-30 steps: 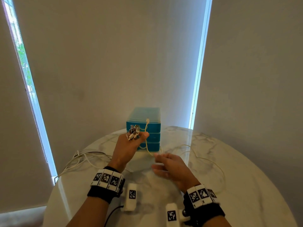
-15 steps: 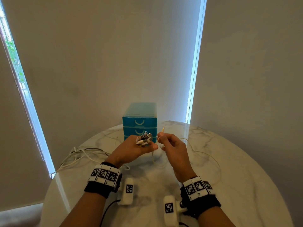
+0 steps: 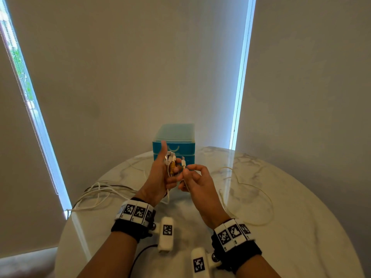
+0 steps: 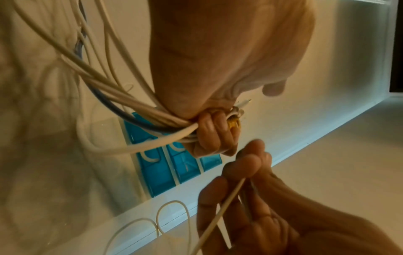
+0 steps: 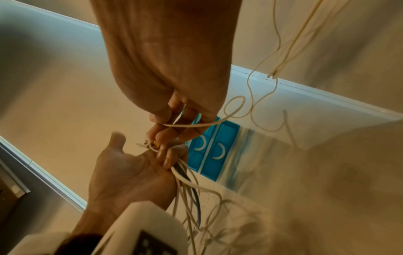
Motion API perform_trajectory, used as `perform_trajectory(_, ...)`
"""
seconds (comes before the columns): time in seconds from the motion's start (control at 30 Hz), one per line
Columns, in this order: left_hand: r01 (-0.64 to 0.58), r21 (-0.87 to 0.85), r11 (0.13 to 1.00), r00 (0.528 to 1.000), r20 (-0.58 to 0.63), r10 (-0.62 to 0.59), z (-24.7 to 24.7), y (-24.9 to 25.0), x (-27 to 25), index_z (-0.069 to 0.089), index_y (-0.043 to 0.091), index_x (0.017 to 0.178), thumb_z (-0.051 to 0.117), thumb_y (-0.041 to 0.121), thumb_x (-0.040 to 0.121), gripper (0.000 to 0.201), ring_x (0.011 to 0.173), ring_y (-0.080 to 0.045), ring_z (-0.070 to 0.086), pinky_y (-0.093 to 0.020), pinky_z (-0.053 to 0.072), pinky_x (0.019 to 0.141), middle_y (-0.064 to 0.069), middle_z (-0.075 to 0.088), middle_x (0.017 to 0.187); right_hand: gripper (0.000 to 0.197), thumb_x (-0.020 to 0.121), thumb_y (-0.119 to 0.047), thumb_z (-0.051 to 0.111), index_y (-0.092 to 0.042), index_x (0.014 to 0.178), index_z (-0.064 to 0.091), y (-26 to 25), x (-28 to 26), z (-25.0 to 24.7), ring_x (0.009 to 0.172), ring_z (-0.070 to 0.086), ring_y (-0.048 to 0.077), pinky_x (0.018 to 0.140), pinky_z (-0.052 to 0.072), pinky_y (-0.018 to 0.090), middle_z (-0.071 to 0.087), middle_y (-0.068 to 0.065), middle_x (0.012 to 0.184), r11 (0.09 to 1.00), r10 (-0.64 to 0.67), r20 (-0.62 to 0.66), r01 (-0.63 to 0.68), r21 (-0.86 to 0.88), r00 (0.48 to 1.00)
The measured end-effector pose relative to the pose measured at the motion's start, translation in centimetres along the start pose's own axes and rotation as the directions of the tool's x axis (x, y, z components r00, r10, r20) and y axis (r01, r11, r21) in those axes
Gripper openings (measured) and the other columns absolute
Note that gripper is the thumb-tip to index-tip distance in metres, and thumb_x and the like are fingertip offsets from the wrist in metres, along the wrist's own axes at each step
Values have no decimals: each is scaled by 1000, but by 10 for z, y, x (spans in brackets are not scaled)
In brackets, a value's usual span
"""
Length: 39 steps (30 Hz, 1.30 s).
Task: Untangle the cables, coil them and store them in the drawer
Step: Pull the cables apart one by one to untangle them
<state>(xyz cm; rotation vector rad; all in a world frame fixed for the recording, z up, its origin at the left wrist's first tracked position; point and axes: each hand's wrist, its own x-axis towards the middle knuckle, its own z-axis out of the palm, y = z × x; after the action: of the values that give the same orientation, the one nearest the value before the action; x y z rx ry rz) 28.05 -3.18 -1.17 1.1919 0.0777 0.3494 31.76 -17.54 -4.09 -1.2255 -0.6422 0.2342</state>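
— White and cream leads, mostly. The left hand [image 3: 160,173] had its fingers curled round a bunch of cable ends [image 3: 171,161], plugs pointing up and away, thumb standing free. One dark blue lead ran among the pale ones.

— And the rest of those cables?

— They trailed down from that fist and off to the near left across the marble table [image 3: 301,227], in a loose heap [image 3: 100,194].

— What did the right hand [image 3: 197,182] have?

— Thumb and fingers pinched a single thin cream cable [image 3: 259,194] just below its plug [image 3: 183,163]. The plug stood upright, just to the right of the bundled ends, close but apart. From the pinch the cable dropped through the palm and ran off in slack loops over the right side of the table.

— So which way would it go?

— My reading: leftward, into the left fist, plug parallel with the others. The right hand was the one carrying it, so the left only needed to open a finger.

— The drawers?

— Blue drawer unit [image 3: 185,146] at the far edge, directly behind both hands, all fronts closed as far as I could tell.
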Motion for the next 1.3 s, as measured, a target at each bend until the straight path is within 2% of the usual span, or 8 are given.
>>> perform_trajectory(0.23,-10,310,951,996,-85,39,6,-9,0,64,17,84,58,68,98,53,61,-15,47,-28,45,60,-9,50,71,20,102,-21,71,-4,112,67,-5,0,0,78,79,25,73,64,28,80,14,98,995,-32,-48,28,-91,998)
perform_trajectory(0.37,-18,338,941,998,-48,36,3,-5,-1,60,14,92,53,71,100,58,56,-11,37,-24,33,52,-5,45,69,17,100,-21,75,-6,109,72,-4,1,-2,80,81,26,73,65,31,80,11,99,994,-48,-90,39,-104,995)
perform_trajectory(0.53,-91,446,890,993,-30,116,5,-4,-4,58,22,78,62,58,102,44,52,-10,32,-24,29,49,2,40,59,13,99,-23,77,-12,105,75,0,6,-6,87,80,23,79,66,37,79,5,100,984,-95,-114,76,-162,989)
perform_trajectory(0.73,-283,2,959,924,-267,273,-13,13,4,55,22,80,57,43,109,36,41,-5,27,-19,22,37,7,43,61,32,85,-19,89,-25,105,65,8,12,-29,85,72,5,82,58,26,76,-5,95,904,-56,-49,30,-427,997)
perform_trajectory(0.87,-348,-262,900,917,-294,269,-33,23,3,53,22,83,49,43,113,37,39,-2,26,-17,19,35,7,50,70,28,89,-9,75,-34,100,69,5,24,-59,106,63,12,95,52,32,65,-17,109,847,-253,-427,-14,-531,868)
perform_trajectory(0.97,-337,-305,891,926,-276,256,-36,22,5,54,22,83,46,43,114,38,39,-4,27,-17,20,34,7,54,71,18,97,-18,72,-28,109,64,7,27,-80,107,65,18,100,56,42,65,-2,116,955,-81,-617,-117,-273,783)
perform_trajectory(1.13,-277,-309,910,954,-199,223,-34,16,5,57,22,85,48,45,112,36,40,-6,26,-21,19,38,7,42,59,42,107,-37,64,1,125,62,4,16,-60,70,73,23,67,61,34,78,13,85,843,535,-194,-504,187,822)
perform_trajectory(1.3,-245,-239,940,967,-128,220,-27,13,1,58,21,85,53,46,110,35,43,-6,23,-23,17,43,7,30,53,55,101,-35,74,-1,139,54,4,12,-29,116,76,30,109,57,43,77,20,124,744,505,88,-485,460,858)
